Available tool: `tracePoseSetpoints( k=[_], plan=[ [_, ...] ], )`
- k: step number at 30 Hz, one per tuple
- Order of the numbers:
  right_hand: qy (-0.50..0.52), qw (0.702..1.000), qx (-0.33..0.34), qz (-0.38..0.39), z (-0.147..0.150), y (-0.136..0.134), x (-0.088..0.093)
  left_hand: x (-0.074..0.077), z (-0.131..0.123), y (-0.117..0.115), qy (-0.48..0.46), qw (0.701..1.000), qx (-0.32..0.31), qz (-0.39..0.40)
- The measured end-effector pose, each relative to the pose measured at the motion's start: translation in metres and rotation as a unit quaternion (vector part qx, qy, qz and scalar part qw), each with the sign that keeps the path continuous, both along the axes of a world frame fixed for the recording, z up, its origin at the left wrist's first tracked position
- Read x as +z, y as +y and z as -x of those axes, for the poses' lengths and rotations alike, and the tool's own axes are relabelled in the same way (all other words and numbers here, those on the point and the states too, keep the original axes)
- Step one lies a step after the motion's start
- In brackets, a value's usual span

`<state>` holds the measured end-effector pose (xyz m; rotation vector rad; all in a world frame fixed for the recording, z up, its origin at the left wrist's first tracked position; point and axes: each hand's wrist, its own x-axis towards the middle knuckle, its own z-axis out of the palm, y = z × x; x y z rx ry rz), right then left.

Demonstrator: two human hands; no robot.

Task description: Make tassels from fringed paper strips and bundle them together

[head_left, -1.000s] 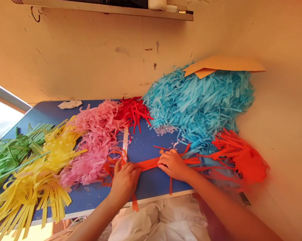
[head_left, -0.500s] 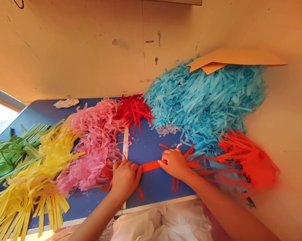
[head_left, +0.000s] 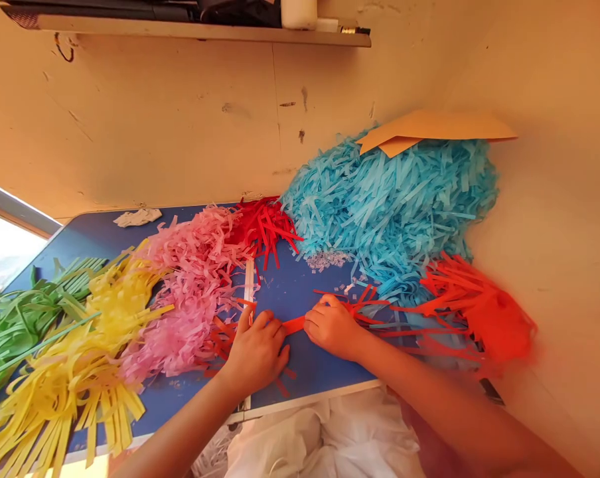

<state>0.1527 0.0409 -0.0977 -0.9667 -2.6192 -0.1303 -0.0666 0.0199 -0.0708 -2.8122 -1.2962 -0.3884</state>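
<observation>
A band of orange-red tissue paper stretches between my two hands just above the blue table, with fringed strips at its ends. My right hand is closed on the band's right part, its fingers bent over it. My left hand lies over the band's left end, fingers spread and thumb apart; the paper under the palm is hidden. Loose orange-red strips fan out left of that hand. More strips trail right from my right hand towards a blurred orange-red paper pile.
Pink, yellow and green fringe cover the left of the blue table. Dark red fringe and a big light-blue heap with orange sheets stand behind. A shelf juts from the wall.
The view has tilted up, bringing the shelf in. My left hand's fingers have spread and its thumb has come away from the band. Less of the band shows between my hands.
</observation>
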Motion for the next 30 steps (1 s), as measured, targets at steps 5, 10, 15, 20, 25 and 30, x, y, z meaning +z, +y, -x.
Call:
tracePoseSetpoints(
  k=[5,10,15,20,25,30],
  plan=[
    [0.020,0.999,-0.044,0.014,0.004,-0.001,0.013,0.000,-0.004,-0.001,-0.010,0.999,0.019,-0.028],
    [-0.029,0.999,-0.040,0.023,0.002,-0.014,0.019,0.000,-0.003,-0.008,-0.008,0.999,0.027,-0.040],
    [0.044,0.992,-0.075,0.093,-0.026,-0.014,0.005,-0.007,0.017,-0.012,-0.058,0.997,0.040,-0.014],
    [0.092,0.962,-0.132,0.222,-0.036,-0.006,0.008,-0.015,0.029,-0.009,-0.118,0.984,0.103,0.088],
    [0.081,0.946,-0.173,0.260,-0.025,-0.001,0.018,-0.013,0.025,-0.007,-0.121,0.980,0.126,0.097],
    [0.056,0.939,-0.197,0.276,-0.020,0.004,0.020,-0.007,0.021,0.003,-0.048,0.988,0.105,0.101]
  ],
)
